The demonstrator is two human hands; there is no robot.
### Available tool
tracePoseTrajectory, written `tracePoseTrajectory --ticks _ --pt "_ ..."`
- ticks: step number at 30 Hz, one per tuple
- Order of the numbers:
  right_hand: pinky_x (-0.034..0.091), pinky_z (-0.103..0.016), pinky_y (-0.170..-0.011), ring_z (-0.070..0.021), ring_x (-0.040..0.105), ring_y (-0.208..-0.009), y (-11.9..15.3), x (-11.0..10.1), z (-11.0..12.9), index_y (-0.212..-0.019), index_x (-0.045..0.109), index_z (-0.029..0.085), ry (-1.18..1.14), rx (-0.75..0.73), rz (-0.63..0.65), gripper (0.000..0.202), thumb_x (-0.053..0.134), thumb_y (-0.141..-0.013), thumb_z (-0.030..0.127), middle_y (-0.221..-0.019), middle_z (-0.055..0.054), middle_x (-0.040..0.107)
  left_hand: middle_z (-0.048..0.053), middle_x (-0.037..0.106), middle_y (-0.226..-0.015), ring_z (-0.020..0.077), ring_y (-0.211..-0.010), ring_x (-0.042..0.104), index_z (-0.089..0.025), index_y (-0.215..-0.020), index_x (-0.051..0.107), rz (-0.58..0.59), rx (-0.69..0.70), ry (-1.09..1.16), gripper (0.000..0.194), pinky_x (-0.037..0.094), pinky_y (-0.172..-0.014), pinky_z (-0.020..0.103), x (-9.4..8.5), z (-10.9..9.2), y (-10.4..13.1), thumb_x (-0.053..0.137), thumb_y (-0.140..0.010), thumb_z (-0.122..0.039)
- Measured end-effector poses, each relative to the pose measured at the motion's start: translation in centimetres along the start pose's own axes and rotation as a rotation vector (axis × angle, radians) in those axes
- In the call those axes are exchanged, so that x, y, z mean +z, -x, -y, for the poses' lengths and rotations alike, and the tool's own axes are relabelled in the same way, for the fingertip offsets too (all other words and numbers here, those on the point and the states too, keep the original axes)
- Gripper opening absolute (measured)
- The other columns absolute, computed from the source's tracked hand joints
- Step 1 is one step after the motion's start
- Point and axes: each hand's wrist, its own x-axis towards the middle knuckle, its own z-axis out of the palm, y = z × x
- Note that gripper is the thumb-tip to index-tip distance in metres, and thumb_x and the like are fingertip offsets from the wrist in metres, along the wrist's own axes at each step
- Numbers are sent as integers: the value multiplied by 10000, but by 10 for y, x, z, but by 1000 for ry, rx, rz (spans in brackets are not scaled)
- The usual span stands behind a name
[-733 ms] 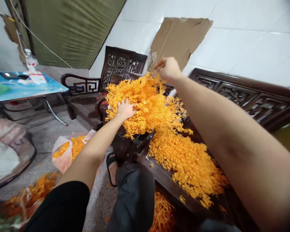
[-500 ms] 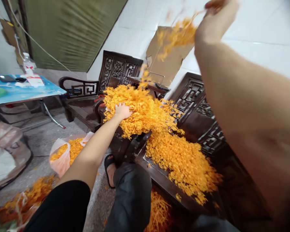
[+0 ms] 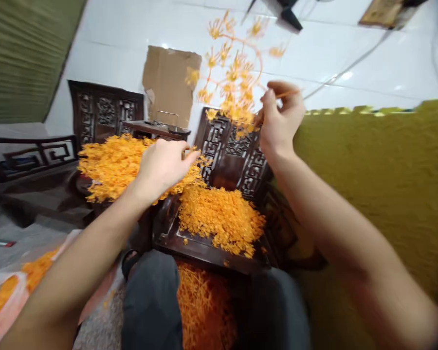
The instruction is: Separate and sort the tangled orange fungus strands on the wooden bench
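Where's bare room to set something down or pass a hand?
Set down: a narrow strip of seat between orange pile and front edge, with stray bits. Pass: probably below the sprig in the right hand, before the chair back. Crowded: the left pile, by the left hand.

A sprig is held up by its stem, its thin orange branches curved and tipped with spidery yellow-orange tufts, slightly blurred. Below, to the left, a fluffy orange heap is seen, partly hidden. Beside it, a flatter orange pile is spread across a seat.
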Motion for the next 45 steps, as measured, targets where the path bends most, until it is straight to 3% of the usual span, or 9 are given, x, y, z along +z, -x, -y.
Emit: tracePoseTrajectory --ticks 4,7,15,19,25,32,36,40,45 --pt "410 -303 -422 -192 619 -574 64 -3 -71 -1049 731 308 -169 196 -57 446 778 -779 660 -682 -23 634 85 779 -1116 301 -1147 697 -270 -1257 733 227 153 506 523 547 -1039 479 74 -77 11 628 -902 -640" --pt "370 -285 -413 -133 509 -489 103 2 -124 -893 703 270 -392 273 -183 474 792 -730 706 -649 -4 601 91 780 -1132 270 -1069 723 -231 -1191 746 283 109 748 463 572 -1026 473 135 -100 15 668 -899 -582" --pt "239 -244 -445 -68 336 -489 136 -2 -235 -764 658 228 -741 348 -337 444 923 -623 555 -713 12 602 103 801 -1044 266 -987 743 -161 -946 752 318 -528 1028 365 603 -920 426 260 -62 41 793 -771 -479" --pt "359 -250 -499 -127 546 -636 154 12 -272 -973 686 263 -933 572 -100 477 868 -700 609 -868 -16 669 105 795 -1088 263 -990 737 -158 -991 741 387 -488 847 225 588 -928 422 296 -40 59 720 -822 -305" --pt "316 -256 -491 -105 459 -542 164 30 -309 -783 685 195 -570 564 111 403 955 -579 414 -648 23 584 83 770 -1161 245 -1100 700 -198 -1109 714 449 -68 447 343 515 -1054 385 296 -24 72 700 -773 -128" --pt "395 -219 -507 -88 514 -583 135 18 -319 -780 659 180 -997 585 -680 112 760 -748 142 -715 12 603 78 772 -1082 245 -1073 730 -206 -1001 604 272 -579 1038 333 552 -924 383 299 -37 85 745 -844 -464" --pt "401 -201 -513 -67 424 -537 130 -3 -322 -898 658 190 -1060 614 -828 39 628 -912 168 -714 25 552 100 723 -1326 268 -1332 619 -208 -1002 652 596 -345 1060 315 430 -1132 428 283 -39 91 828 -790 -363" --pt "278 -239 -449 -96 267 -467 141 -29 -328 -974 634 241 -910 519 -583 158 652 -944 395 -588 67 334 111 548 -1572 304 -1462 502 -258 -1272 699 1036 -163 912 606 343 -1210 457 255 -24 80 891 -698 -237" --pt "218 -255 -460 -95 251 -465 160 -8 -308 -919 632 220 -901 445 -30 354 723 -861 557 -532 74 276 169 700 -1369 317 -1283 653 -171 -1202 735 903 -500 1051 459 488 -1051 443 254 -23 88 717 -879 -496"
